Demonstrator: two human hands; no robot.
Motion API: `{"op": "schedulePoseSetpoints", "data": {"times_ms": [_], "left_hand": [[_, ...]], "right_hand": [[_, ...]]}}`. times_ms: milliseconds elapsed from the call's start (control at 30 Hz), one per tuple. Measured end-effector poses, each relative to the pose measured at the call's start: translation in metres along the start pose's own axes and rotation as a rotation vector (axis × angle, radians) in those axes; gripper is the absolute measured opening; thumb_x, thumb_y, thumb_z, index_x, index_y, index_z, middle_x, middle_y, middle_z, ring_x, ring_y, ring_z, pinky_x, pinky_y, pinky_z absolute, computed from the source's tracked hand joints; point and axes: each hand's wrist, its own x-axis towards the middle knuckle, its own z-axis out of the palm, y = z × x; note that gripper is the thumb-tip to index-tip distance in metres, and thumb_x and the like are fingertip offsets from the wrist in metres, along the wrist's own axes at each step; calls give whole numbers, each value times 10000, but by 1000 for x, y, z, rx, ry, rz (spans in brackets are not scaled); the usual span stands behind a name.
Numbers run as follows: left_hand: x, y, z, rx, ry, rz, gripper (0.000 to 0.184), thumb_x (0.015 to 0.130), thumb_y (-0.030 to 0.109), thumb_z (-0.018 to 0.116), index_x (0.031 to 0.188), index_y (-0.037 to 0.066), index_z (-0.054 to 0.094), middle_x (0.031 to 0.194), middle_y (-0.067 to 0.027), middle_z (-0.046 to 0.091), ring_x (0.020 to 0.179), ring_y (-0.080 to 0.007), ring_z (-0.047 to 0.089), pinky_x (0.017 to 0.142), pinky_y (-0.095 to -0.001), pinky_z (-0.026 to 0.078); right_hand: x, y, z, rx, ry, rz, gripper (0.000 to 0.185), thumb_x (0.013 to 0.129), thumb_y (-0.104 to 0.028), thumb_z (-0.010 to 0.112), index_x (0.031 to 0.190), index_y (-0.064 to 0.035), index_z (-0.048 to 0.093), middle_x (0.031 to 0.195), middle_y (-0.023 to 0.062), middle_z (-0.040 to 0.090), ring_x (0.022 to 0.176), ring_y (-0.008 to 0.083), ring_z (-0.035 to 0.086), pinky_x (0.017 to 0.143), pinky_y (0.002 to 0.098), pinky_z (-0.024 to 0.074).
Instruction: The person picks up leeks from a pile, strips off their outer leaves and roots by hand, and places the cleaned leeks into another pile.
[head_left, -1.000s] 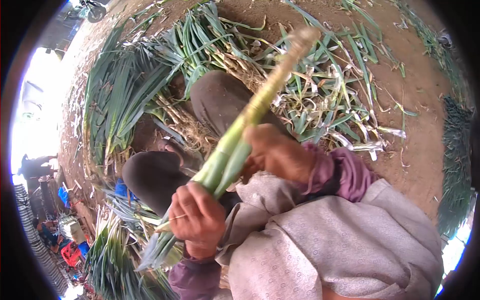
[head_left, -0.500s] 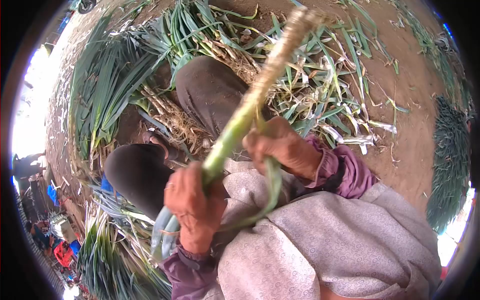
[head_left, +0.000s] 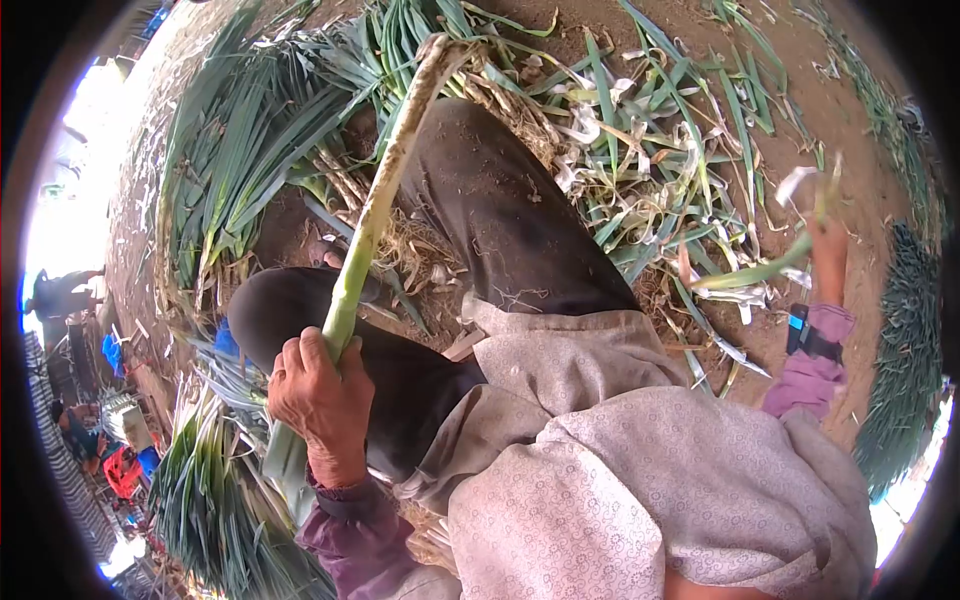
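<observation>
My left hand (head_left: 318,395) is closed around the green part of a long leek (head_left: 372,215). The leek slants up and away over my knees, with its brown, dirt-marked root end at the top. Its green leaves come out below my fist. Out to the far right, my right hand (head_left: 828,240) is blurred by motion and grips a stripped leek leaf (head_left: 755,274), which trails to the left. Below that leaf, peeled leaves (head_left: 640,180) lie scattered on the soil.
Bundles of leeks (head_left: 250,130) with roots lie beyond my knees. Another leek pile (head_left: 215,510) is at the lower left, and a long row (head_left: 900,360) stands at the right edge. A thin blade-like piece (head_left: 725,345) lies right of my lap. People are at far left.
My right hand has pulled away from the leek and swung far right with a stripped leaf. My left hand has shifted left, and the leek's root end has swung left.
</observation>
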Motion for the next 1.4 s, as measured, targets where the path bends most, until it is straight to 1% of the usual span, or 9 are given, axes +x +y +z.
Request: {"op": "schedulePoseSetpoints", "data": {"times_ms": [67, 167, 267, 367, 700, 933, 1033, 1133, 1400], "left_hand": [[-1, 7, -1, 48, 6, 29, 294, 682, 164, 755, 856, 50, 548, 733, -98, 541, 681, -319, 563, 592, -425, 432], [3, 34, 7, 213, 81, 67, 249, 727, 184, 700, 890, 32, 589, 743, -72, 542, 665, -261, 570, 576, -390, 445], [7, 65, 12, 358, 128, 98, 178, 762, 156, 641, 879, 30, 595, 751, -52, 546, 659, -222, 567, 566, -361, 443], [4, 81, 25, 343, 169, 133, 141, 774, 129, 604, 870, 25, 600, 747, -48, 534, 645, -203, 553, 555, -349, 434], [-1, 88, 41, 260, 55, 77, 148, 761, 125, 581, 866, 25, 610, 741, -38, 533, 666, -194, 551, 566, -330, 422], [1, 79, 36, 72, -19, 32, 124, 757, 133, 587, 833, 34, 594, 740, -59, 539, 662, -223, 556, 572, -352, 437], [3, 78, 31, 78, 16, 8, 121, 754, 137, 595, 823, 37, 582, 734, -64, 532, 658, -231, 555, 572, -356, 440], [8, 86, 26, 100, 56, -15, 117, 755, 139, 599, 813, 43, 569, 725, -61, 522, 655, -231, 554, 567, -357, 440], [20, 82, 15, -209, 32, -93, 211, 674, 120, 703, 738, 75, 508, 696, -91, 537, 639, -301, 568, 560, -406, 441]], "right_hand": [[-30, -33, 15, -661, 102, -250, 346, 858, -341, 652, 1097, -91, 645, 917, 117, 703, 812, 244, 680, 690, 374, 520], [-84, -139, 30, 240, -80, -401, 310, 846, -255, 658, 1049, -20, 645, 1076, 162, 654, 833, 251, 677, 705, 332, 537], [-135, -235, 55, 613, -128, -934, 426, 799, -189, 685, 1126, 54, 559, 1196, 252, 565, 826, 294, 676, 615, 310, 556], [-173, -296, 81, 724, -273, -1066, 509, 770, -227, 652, 1143, 98, 534, 1201, 316, 543, 856, 341, 675, 549, 331, 570], [-184, -331, 103, 405, -514, -1064, 355, 675, -133, 623, 984, 33, 567, 1007, 201, 585, 775, 355, 635, 668, 403, 542], [-180, -308, 116, 966, -378, -869, 197, 838, -11, 447, 995, 61, 542, 1107, 189, 568, 643, 163, 583, 606, 264, 503], [-187, -309, 87, 904, -611, -458, 327, 878, -287, 635, 875, 27, 542, 693, 142, 575, 557, 200, 588, 494, 298, 466], [-192, -322, 91, 747, -707, -514, 627, 807, -615, 649, 768, -5, 508, 575, 98, 538, 495, 229, 566, 475, 340, 454], [-180, -325, 116, 823, -282, -631, 287, 947, -210, 532, 730, -35, 463, 509, 122, 444, 426, 236, 502, 400, 386, 373]]}}
